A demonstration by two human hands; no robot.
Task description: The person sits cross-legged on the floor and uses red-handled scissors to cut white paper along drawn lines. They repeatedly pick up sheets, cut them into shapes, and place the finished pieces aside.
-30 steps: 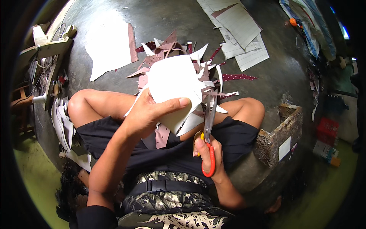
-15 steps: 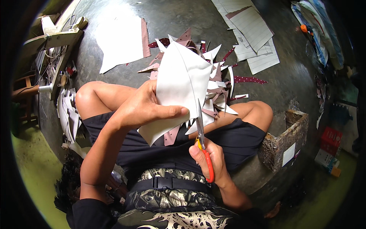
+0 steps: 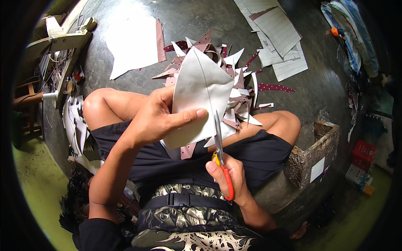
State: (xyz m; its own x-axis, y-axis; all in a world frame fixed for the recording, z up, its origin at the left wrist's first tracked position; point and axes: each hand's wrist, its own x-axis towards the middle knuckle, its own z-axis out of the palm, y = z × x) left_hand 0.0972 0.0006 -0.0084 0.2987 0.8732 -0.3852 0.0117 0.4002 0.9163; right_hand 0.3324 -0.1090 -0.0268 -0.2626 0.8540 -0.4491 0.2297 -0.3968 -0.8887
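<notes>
A white sheet of flexible material [image 3: 201, 90] with a curved line drawn down it is pinched by my left hand [image 3: 157, 117], thumb on top and fingers underneath. My right hand [image 3: 232, 175] grips scissors [image 3: 218, 142] with red and yellow handles. Their blades point away from me and meet the sheet's lower right edge close to the drawn line. I cannot tell how far the blades are apart. Below and beyond the sheet lies a pile of pointed offcuts [image 3: 240, 92], white, pink and dark red with dots.
On the floor, a larger white sheet [image 3: 134, 46] lies at the far left and several lined sheets [image 3: 278, 37] at the far right. A rough open box [image 3: 312, 154] stands beside my right knee. More white scraps [image 3: 74, 125] lie by my left knee, near a wooden frame [image 3: 63, 44].
The white sheet has turned and tilted a little, and its lower left corner has moved up and right. The scissors have shifted slightly left against its edge.
</notes>
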